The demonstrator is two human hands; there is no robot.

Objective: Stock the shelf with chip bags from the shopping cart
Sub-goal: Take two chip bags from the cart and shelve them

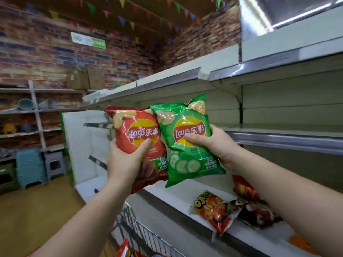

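At centre frame, my left hand (124, 158) grips a red Lay's bag (137, 130) and my right hand (217, 143) a green Lay's bag (187, 145), both raised before the white shelf (167, 193), the cart (141, 236) below.

Red chip bag (138, 138): glossy plastic film, crinkled, with bright specular highlights across the printed face. Green chip bag (187, 138): the same glossy, wrinkled film, reflective along its creases. Snack bags (215, 210) lying on the shelf: shiny film packaging, creased. Shelf (178, 195): smooth painted sheet metal, matt off-white; its front edge strips (289, 140) are glossy and reflective, metal or clear plastic cannot be told. Shopping cart (146, 236): bare metal wire, smooth, slightly shiny. Wall (46, 58): rough-looking matt brick pattern. Floor (37, 210): smooth, wood-toned, low sheen. Stools (30, 167): matt moulded plastic.
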